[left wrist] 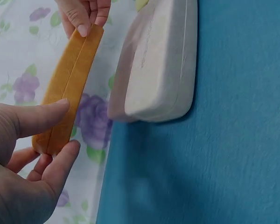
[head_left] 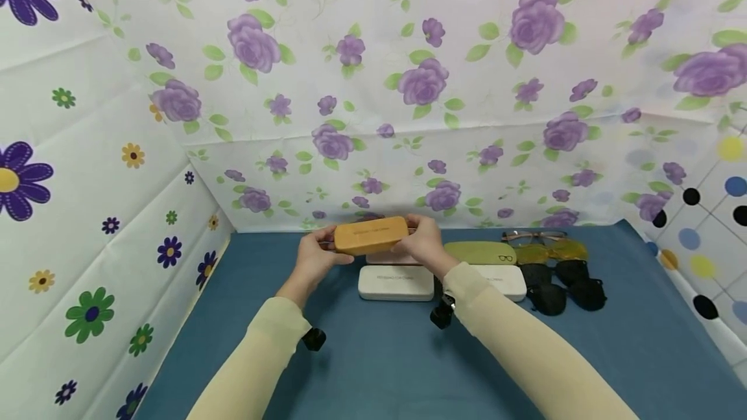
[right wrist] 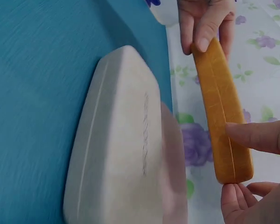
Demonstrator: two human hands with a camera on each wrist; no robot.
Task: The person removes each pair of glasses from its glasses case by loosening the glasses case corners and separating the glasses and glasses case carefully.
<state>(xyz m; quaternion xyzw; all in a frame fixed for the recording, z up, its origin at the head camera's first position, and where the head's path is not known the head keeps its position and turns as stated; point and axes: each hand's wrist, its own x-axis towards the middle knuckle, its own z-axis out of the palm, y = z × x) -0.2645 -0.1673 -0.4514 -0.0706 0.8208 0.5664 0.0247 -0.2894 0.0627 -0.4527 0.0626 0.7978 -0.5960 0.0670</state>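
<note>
An orange glasses case [head_left: 371,236] is held up off the table, closed, with small lettering on its lid. My left hand [head_left: 314,260] grips its left end, thumb at the front seam and fingers round the end. At the opposite end my right hand [head_left: 427,242] holds it the same way. Below it lies a white glasses case [head_left: 396,283], with a pink case [head_left: 390,258] behind, partly covered from sight by the orange one. Both wrist views show the orange case [left wrist: 67,93] gripped at its two ends, apart from the white case [right wrist: 126,140].
Right of my right hand lie a green case [head_left: 480,253] and another white case [head_left: 503,282]. Beyond them are clear eyeglasses [head_left: 533,236], yellow-lensed glasses [head_left: 551,251] and dark sunglasses [head_left: 548,299]. A flowered sheet [head_left: 350,115] hangs behind the blue tabletop [head_left: 373,368].
</note>
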